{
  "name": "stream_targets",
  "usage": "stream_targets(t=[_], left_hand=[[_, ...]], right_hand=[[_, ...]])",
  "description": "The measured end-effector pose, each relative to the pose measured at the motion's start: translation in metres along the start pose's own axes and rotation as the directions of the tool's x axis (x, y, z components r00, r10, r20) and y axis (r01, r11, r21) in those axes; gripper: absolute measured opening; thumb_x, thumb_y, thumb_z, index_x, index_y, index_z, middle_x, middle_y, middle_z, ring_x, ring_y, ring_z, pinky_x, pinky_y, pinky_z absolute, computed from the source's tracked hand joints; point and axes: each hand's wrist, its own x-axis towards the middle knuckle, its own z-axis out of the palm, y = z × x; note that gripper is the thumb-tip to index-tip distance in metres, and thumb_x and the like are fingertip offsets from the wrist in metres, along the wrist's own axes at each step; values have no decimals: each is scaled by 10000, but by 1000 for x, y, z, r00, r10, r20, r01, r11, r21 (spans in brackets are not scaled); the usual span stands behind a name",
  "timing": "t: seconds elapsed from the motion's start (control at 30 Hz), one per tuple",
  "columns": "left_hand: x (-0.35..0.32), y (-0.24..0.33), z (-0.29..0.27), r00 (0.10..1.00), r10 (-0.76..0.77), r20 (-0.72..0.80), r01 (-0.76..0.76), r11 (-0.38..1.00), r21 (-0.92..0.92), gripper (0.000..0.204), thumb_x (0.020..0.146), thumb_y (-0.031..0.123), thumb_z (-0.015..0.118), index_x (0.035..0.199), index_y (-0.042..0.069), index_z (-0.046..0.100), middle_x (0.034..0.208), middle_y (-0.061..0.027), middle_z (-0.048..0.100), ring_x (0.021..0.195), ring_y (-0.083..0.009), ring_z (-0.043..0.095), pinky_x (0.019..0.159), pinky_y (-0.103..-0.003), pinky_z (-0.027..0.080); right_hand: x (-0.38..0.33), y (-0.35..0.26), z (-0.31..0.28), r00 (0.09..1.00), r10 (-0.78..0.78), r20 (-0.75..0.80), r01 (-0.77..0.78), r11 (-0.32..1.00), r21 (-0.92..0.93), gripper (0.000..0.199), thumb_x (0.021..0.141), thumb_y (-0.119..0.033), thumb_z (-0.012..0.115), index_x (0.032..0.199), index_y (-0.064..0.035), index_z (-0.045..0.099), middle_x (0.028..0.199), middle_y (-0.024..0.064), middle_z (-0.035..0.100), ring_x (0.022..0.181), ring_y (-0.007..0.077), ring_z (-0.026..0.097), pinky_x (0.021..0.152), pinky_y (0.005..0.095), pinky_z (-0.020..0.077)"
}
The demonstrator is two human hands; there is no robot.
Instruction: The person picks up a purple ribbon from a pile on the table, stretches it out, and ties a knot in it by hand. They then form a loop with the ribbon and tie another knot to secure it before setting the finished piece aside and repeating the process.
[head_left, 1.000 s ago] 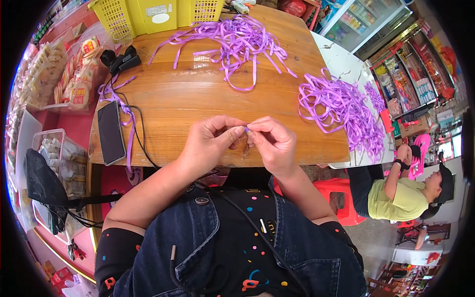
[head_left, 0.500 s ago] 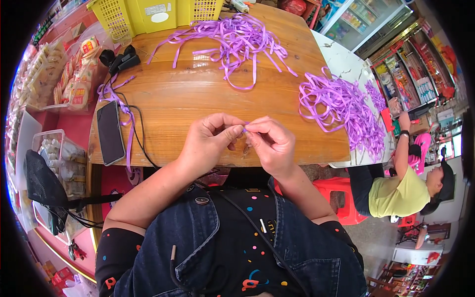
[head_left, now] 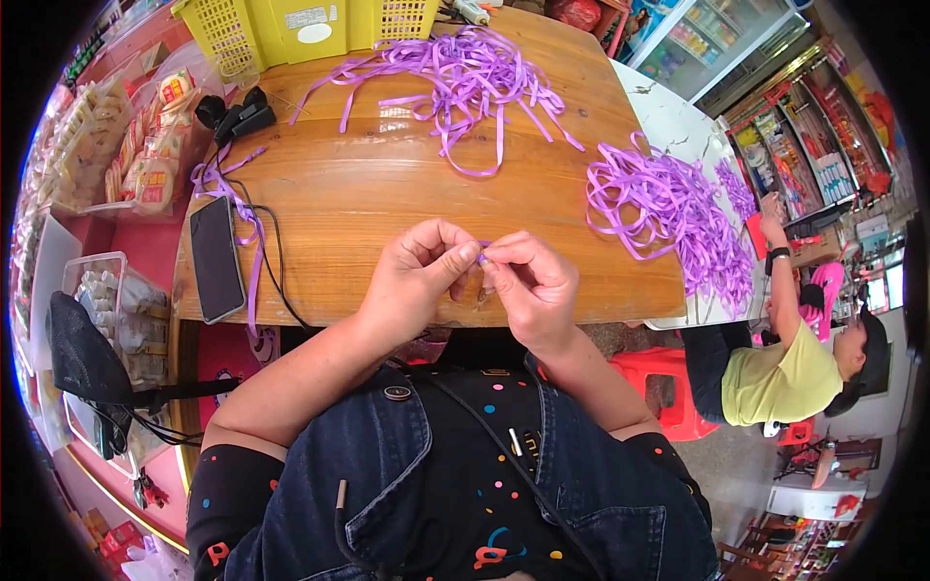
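Over the near edge of the wooden table, my left hand (head_left: pixel 415 274) and my right hand (head_left: pixel 535 289) meet fingertip to fingertip. Both are closed in a pinch on a small bit of purple ribbon (head_left: pixel 483 246), mostly hidden by the fingers. A loose heap of purple ribbons (head_left: pixel 475 82) lies toward the far side of the table. To the right, a larger tangled pile of purple ribbons (head_left: pixel 668 218) spreads from the wood onto a white marbled surface.
A phone (head_left: pixel 217 259) lies at the table's left edge beside a black cable (head_left: pixel 275 261) and a few ribbon strands. A yellow basket (head_left: pixel 310 27) stands at the back. At right, a person in a yellow shirt (head_left: pixel 783 378) sits near a red stool (head_left: pixel 661 387).
My hands stay together in almost the same place, with only slight finger movement at the ribbon. The seated person's forearm has shifted a little at the right.
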Motion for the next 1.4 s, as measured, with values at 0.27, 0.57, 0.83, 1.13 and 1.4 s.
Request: stream_targets(t=[0.27,0.57,0.83,1.13,1.4], left_hand=[[2,1,-3,956,286,73,-268,740,617,182,912,141,556,803,-4,556,631,-74,517,557,-142,482,513,-295,399],[-2,10,1,929,356,103,-321,635,703,211,919,124,523,759,-13,530,631,-165,495,556,-299,503,518,-345,413],[-2,11,0,902,410,133,-363,556,748,180,914,102,516,769,-5,513,629,-178,496,566,-337,522,512,-363,422],[2,7,1,846,488,213,-456,457,764,145,892,73,533,769,9,490,622,-162,509,553,-340,537,491,-376,421],[3,8,-2,775,554,305,-547,345,763,142,870,57,555,759,12,477,602,-148,490,535,-316,532,474,-368,413]], right_hand=[[1,0,2,1000,-7,-15,7,1000,-31,88,832,87,568,898,29,578,864,92,578,699,93,533,617,203,437],[1,2,-1,998,-47,39,53,985,-164,112,816,106,571,903,36,581,879,103,580,749,109,543,641,208,445],[1,3,0,996,-45,74,56,985,-163,110,823,113,562,909,46,577,884,115,578,710,113,549,590,208,455],[5,-2,-2,997,39,59,-41,999,29,99,830,99,559,913,46,571,871,115,572,671,114,556,575,216,472],[7,-5,-3,993,91,69,-96,993,65,92,827,100,557,893,38,575,866,111,574,646,110,557,567,216,466]])
